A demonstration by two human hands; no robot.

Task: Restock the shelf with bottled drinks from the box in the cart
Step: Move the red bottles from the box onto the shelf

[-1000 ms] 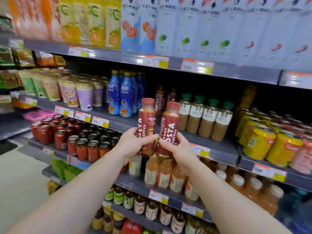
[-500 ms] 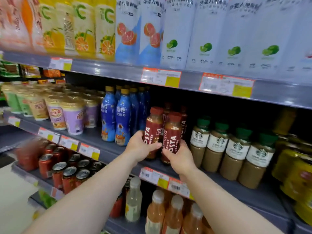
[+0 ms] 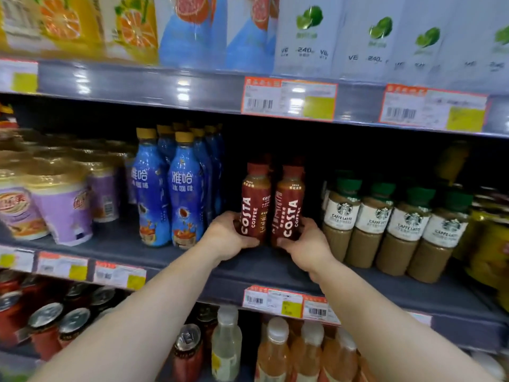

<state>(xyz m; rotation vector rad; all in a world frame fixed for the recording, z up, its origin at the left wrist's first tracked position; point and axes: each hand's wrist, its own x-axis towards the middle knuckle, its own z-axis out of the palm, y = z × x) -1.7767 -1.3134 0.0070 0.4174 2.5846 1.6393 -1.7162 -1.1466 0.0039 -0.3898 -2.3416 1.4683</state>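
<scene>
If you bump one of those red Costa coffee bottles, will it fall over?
Probably it could tip: each Costa bottle is tall and narrow on the flat shelf. It looks full, so likely heavy enough to resist a light nudge. On its side, the round body would probably roll.

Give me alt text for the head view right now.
Left hand and right hand each grip a red Costa bottle, side by side on the middle shelf, between blue bottles and Starbucks lattes.
</scene>
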